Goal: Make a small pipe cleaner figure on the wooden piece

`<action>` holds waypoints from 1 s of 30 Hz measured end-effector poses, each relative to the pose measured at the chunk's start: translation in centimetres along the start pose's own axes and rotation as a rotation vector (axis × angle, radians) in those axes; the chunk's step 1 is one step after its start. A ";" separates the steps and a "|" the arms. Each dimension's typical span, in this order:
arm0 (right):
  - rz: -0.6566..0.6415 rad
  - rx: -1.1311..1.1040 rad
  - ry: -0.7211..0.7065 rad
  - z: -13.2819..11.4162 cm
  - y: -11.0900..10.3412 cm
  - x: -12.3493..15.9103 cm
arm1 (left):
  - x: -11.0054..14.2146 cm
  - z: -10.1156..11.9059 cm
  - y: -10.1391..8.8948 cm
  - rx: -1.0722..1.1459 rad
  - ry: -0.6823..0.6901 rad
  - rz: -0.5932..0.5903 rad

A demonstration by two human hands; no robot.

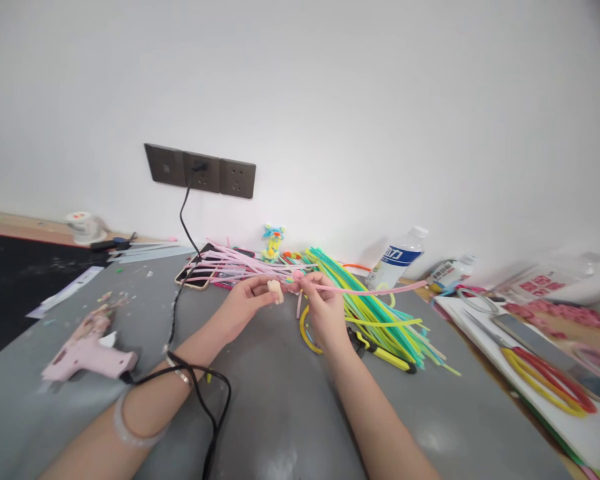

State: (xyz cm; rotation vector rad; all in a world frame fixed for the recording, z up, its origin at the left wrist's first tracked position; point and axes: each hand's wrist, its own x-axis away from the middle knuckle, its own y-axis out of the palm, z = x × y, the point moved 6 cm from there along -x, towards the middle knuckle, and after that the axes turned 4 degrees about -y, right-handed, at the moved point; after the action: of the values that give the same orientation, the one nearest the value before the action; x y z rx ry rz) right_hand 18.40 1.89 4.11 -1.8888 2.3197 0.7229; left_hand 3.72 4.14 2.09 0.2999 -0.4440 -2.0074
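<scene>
Above the grey mat, my left hand [240, 308] is closed, with a small cream-coloured fuzzy piece [276, 291] at its thumb and fingertips. Close beside it, my right hand [326, 312] pinches a pink pipe cleaner [380, 291], whose long end sticks out to the right. The pipe cleaner's near end is coiled into a small pink bit [297, 275] between the two hands. Whether my left fingertips also touch that bit, I cannot tell. Behind the hands lie pale pink pipe cleaners [230, 259] and a green and yellow bunch [380, 320].
A pink glue gun [87, 355] lies left; its black cord [220, 387] crosses my left forearm. Yellow-handled pliers [387, 357] lie right of my right hand. A bottle [395, 259] and a small pipe-cleaner figure [273, 243] stand by the wall. Scissors [545, 377] lie far right.
</scene>
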 end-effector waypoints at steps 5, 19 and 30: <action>0.085 -0.099 0.024 0.3 -0.7 -0.4 | 0.1 -0.6 0.1 0.059 -0.078 -0.058; -0.040 -0.283 0.097 0.5 0.1 -0.2 | 0.6 -0.2 1.2 0.204 -0.168 -0.155; -0.106 -0.287 0.118 0.6 0.5 0.1 | 0.6 -0.1 1.3 0.199 -0.110 -0.191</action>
State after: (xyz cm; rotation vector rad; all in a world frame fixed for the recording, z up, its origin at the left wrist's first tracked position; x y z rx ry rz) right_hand 17.71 2.10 3.72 -2.2090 2.2629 1.0042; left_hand 4.52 3.08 2.53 0.3669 -0.7102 -2.1762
